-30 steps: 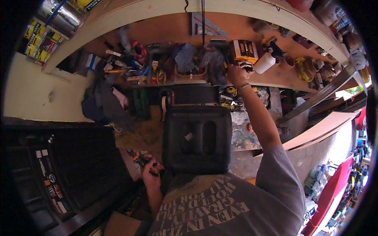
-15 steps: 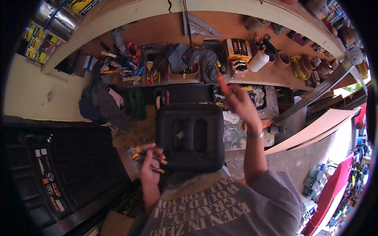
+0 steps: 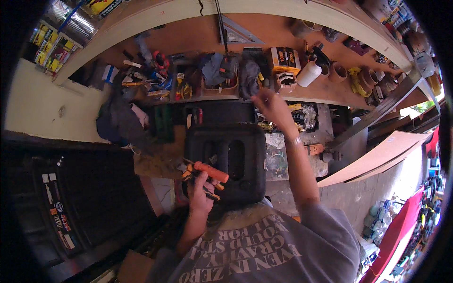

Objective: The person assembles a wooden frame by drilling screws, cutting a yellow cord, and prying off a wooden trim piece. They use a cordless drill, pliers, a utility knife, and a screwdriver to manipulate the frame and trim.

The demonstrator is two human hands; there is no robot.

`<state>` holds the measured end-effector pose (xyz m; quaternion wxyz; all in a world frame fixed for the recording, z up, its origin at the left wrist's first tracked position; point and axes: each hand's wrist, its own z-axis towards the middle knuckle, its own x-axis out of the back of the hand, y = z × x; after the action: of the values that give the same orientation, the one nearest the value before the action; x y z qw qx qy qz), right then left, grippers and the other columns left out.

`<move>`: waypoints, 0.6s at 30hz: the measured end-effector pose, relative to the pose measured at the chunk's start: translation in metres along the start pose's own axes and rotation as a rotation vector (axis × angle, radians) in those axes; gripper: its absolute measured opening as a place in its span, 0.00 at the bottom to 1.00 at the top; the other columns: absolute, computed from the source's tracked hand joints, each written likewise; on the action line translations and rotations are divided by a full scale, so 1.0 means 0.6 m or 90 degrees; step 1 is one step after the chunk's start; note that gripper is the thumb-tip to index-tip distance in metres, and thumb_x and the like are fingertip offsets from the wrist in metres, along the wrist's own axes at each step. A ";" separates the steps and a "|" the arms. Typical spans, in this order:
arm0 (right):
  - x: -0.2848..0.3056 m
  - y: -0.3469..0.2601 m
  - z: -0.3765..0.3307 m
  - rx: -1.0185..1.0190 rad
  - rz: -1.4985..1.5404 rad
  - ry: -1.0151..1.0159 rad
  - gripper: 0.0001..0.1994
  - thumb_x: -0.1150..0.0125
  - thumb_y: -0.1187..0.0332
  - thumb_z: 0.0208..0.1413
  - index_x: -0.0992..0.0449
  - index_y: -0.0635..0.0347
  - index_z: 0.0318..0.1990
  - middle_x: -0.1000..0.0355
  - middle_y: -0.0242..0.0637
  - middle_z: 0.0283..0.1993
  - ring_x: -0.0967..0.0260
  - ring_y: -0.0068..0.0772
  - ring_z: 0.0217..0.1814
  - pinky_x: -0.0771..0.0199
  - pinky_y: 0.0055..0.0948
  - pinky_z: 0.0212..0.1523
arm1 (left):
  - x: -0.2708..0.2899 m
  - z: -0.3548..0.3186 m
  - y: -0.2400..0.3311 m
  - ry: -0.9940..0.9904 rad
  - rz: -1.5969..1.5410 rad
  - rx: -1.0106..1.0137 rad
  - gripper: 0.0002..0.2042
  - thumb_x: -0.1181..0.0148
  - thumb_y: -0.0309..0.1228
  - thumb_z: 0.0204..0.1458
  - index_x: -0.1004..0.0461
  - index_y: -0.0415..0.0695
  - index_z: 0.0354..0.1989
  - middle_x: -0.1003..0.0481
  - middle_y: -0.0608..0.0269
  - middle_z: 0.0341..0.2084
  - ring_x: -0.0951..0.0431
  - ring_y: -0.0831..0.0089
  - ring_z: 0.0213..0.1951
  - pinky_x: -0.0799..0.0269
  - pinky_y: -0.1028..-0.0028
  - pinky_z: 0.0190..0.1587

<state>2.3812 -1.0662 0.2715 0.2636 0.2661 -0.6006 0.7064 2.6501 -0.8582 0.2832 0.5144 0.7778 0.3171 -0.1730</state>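
My left hand (image 3: 201, 195), above the near left part of a black moulded plastic case (image 3: 252, 181), is closed round two tools. One is a screwdriver with an orange handle (image 3: 211, 172). The other is a pair of pliers with yellow-and-black handles (image 3: 211, 193), partly hidden by the fingers. My right hand (image 3: 273, 111) reaches out to the shelf's front edge, beside a dark grey cloth (image 3: 250, 78). Its fingers are blurred, and whether they hold anything does not show.
Behind the case a shelf (image 3: 302, 93) carries a yellow-and-black box (image 3: 285, 60), a white spray bottle (image 3: 309, 73), clay pots (image 3: 338, 71) and boxes of tools. A tray of small parts (image 3: 302, 115) lies below my right hand. Board sheets (image 3: 377, 155) lean at the right.
The orange-handled screwdriver, formerly in my right hand by the shelf, is now in my left hand with the pliers. My left hand has moved right over the case; my right hand is slightly further left.
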 end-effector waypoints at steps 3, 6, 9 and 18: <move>-0.065 0.078 0.088 -0.039 -0.221 0.035 0.32 0.33 0.50 0.58 0.35 0.47 0.68 0.25 0.52 0.51 0.22 0.62 0.48 0.21 0.51 0.45 | 0.030 -0.016 0.004 -0.017 0.007 -0.033 0.17 0.41 0.30 0.59 0.31 0.46 0.57 0.28 0.65 0.50 0.28 0.66 0.55 0.31 0.60 0.59; -0.116 0.133 0.150 0.031 -0.339 -0.099 0.34 0.37 0.56 0.59 0.38 0.50 0.72 0.23 0.54 0.52 0.23 0.62 0.52 0.20 0.49 0.52 | 0.050 -0.030 0.002 0.033 0.021 -0.067 0.17 0.41 0.27 0.59 0.31 0.42 0.56 0.26 0.59 0.46 0.23 0.66 0.47 0.24 0.70 0.41; -0.133 0.165 0.219 0.012 -0.392 -0.166 0.23 0.42 0.63 0.60 0.28 0.50 0.63 0.23 0.53 0.54 0.23 0.57 0.53 0.21 0.49 0.52 | 0.068 -0.048 0.007 0.082 0.048 -0.018 0.17 0.41 0.25 0.58 0.32 0.43 0.56 0.27 0.59 0.47 0.23 0.65 0.48 0.23 0.69 0.39; -0.024 0.096 0.265 0.085 -0.133 0.344 0.14 0.44 0.63 0.62 0.23 0.54 0.53 0.24 0.51 0.50 0.24 0.61 0.48 0.21 0.51 0.45 | 0.084 -0.074 0.020 0.085 0.028 -0.106 0.19 0.40 0.23 0.56 0.34 0.45 0.56 0.27 0.59 0.45 0.23 0.63 0.47 0.24 0.65 0.43</move>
<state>2.3612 -1.2321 0.2425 0.4674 0.1455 -0.4302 0.7585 2.6928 -0.8051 0.2795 0.5588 0.7489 0.3467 -0.0824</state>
